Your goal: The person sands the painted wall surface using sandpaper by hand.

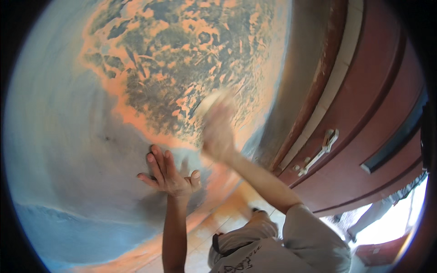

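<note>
Before me rises a wall (78,160) with a patchy surface of grey-blue, orange and dark mottling. My right hand (220,131) is blurred by motion at the lower edge of the mottled patch (170,68). Its fingers are around a pale, rounded object (210,102), perhaps a pad or sponge; the blur hides its exact kind. Lower and to the left, my left hand (172,174) is spread with its fingertips at the grey part of the wall. It holds nothing, and its shadow falls beside it.
To the right stands a dark red door (362,112) with a metal handle (319,152), edged by a worn reddish-brown frame (317,82). Orange-stained floor tiles (225,218) lie below, near my feet. Bright light enters at the lower right, past an unclear grey shape (372,216).
</note>
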A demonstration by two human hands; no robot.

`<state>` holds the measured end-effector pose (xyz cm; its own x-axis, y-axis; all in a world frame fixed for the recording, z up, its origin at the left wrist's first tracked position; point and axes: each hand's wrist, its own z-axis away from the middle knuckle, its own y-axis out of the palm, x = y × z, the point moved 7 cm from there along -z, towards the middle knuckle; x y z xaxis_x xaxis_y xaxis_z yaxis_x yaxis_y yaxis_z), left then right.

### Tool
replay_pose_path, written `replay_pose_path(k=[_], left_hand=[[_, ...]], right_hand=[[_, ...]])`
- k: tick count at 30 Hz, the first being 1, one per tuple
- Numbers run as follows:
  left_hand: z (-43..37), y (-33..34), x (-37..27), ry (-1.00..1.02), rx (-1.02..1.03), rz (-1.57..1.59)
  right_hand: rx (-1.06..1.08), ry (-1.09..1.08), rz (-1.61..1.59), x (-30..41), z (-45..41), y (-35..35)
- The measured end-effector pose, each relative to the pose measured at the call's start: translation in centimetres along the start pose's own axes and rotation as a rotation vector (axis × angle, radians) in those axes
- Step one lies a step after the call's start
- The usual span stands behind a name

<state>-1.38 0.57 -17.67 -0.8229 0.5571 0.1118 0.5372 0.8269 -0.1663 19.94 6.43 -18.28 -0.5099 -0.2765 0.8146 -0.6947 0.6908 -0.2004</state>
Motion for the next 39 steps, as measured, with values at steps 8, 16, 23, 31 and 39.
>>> replay_pose_path(k=[8, 16, 23, 31, 39], left_hand=[[0.8, 0.1, 0.2, -0.036, 0.023, -0.149], [-0.4, -1.1, -0.8, -0.057, -0.024, -0.143], [-2.1, -1.2, -3.6, -0.298, -0.004, -0.07], [-4.4, 0.7, -8.0, 0.057, 0.159, -0.083], [-5.2, 4.0, -6.2, 0.068, 0.439, 0.051]], right_hand=[[-0.275, -0.662, 0.445, -3.1, -1.8, -0.5], [0.309, -1.064, 0.758, -3.0, -1.1, 2.6], [0.233, -1.37, -0.006, 1.9, 1.7, 0.7], [0.202, -1.096, -0.056, 6.7, 0.3, -1.4], [0.389, -1.398, -0.255, 8.9, -0.8, -3.5]])
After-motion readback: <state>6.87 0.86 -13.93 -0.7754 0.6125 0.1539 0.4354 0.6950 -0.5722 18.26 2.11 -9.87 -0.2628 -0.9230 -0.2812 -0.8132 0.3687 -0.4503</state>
